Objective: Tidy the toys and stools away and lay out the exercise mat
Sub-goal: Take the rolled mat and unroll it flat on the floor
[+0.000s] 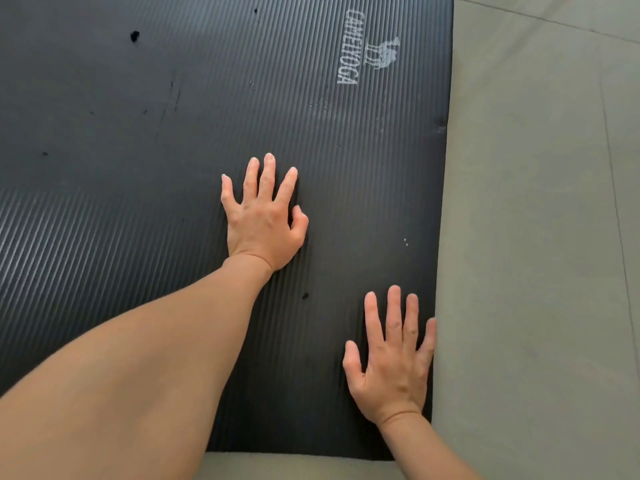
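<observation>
The left hand (265, 216) is laid flat at the middle of the frame, fingers straight and spread, thumb tucked in — nothing is grasped. The right hand (394, 358) is pressed palm-down at the lower right, released too, its little finger at the edge of the exercise mat (138, 133). The black ribbed mat is spread unrolled across most of the frame, pale lettering (348, 46) seen at upper right — grey floor (536, 237) is seen beside and below it.

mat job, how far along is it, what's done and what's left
Done: the black ribbed mat lies unrolled and flat on the grey floor, its corner down. In hand: the left hand and right hand press flat on it, fingers spread, near that corner. Left: possibly only smoothing. No toys or stools are in view, so that part can't be judged.
</observation>
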`<state>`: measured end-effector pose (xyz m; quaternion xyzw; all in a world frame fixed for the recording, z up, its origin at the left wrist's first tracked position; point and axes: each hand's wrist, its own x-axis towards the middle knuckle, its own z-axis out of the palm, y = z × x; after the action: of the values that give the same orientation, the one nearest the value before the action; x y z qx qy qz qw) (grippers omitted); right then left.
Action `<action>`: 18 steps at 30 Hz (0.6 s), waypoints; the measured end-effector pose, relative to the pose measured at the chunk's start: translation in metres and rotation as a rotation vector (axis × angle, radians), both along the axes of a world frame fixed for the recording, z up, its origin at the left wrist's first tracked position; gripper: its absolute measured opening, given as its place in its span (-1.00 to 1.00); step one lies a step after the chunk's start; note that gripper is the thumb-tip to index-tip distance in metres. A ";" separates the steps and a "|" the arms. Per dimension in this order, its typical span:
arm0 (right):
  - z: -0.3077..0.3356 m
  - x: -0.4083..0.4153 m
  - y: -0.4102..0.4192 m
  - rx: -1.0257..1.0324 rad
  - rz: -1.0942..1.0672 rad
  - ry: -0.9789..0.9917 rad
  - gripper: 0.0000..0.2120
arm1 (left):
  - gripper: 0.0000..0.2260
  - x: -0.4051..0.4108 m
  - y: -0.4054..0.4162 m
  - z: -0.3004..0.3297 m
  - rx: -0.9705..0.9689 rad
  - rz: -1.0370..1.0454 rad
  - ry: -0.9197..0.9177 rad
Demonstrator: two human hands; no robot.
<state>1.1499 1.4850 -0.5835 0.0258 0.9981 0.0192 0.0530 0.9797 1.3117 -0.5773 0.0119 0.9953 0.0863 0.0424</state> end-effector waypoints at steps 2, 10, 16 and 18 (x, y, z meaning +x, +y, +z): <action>0.001 -0.002 0.000 -0.023 0.001 0.033 -0.35 | -0.49 0.001 0.000 -0.001 0.013 0.001 0.005; -0.001 0.003 -0.001 -0.072 -0.030 0.113 -0.44 | -0.62 0.022 -0.017 0.000 0.371 0.062 0.161; 0.005 0.003 -0.006 -0.086 -0.073 0.060 -0.40 | -0.57 0.099 -0.052 0.002 0.381 -0.059 0.145; 0.005 0.004 -0.006 -0.033 -0.085 -0.012 -0.35 | -0.53 0.124 -0.063 0.005 0.317 -0.126 0.054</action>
<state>1.1542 1.4793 -0.5787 0.0673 0.9959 0.0008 0.0603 1.1041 1.2491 -0.5725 0.0831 0.9673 0.2388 0.0187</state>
